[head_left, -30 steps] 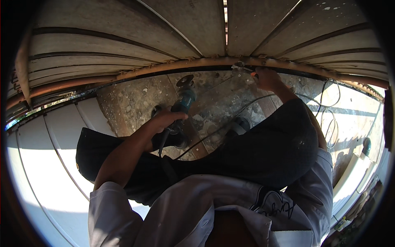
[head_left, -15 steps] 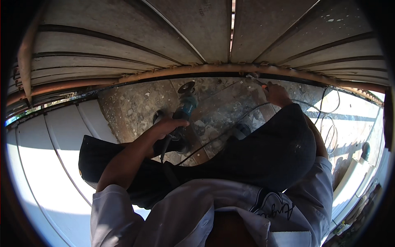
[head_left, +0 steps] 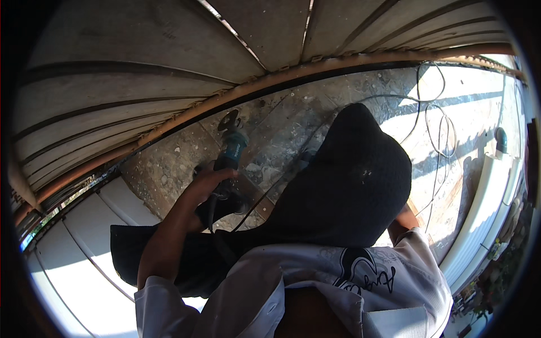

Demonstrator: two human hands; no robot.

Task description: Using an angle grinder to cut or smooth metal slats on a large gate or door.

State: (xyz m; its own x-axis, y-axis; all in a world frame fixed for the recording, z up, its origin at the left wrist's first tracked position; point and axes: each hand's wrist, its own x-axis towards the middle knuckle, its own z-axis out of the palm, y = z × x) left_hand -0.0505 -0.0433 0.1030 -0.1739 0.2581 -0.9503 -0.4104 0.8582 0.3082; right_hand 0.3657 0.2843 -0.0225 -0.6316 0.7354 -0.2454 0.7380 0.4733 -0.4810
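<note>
- Grey, stained floor [head_left: 307,107], rough and flecked, spread beneath the angle grinder [head_left: 231,151]; sunlit patches well to the grinder's right.
- Brown-grey panels [head_left: 141,36], ribbed, beyond the grinder's disc end.
- Rust-orange rail [head_left: 242,90], along the panels' foot, near the grinder's disc.
- White panels [head_left: 84,265], ridged, partly sunlit, to the grinder's lower left.
- White pipe [head_left: 479,197], well to the grinder's right; blue-green elbow [head_left: 500,139] at its upper end.
- Angle grinder, blue-green and black, one, above the floor and left of the dark trouser knee [head_left: 366,169]; disc pointing toward the rail; contact with the floor cannot be told.
- Black cord [head_left: 256,205], near the grinder; looped cable on the floor, far right of it.
- Left hand [head_left: 213,179], fingers wrapped round the grinder's body.
- Right hand, hidden behind the knee, right of the grinder; finger state cannot be told.
</note>
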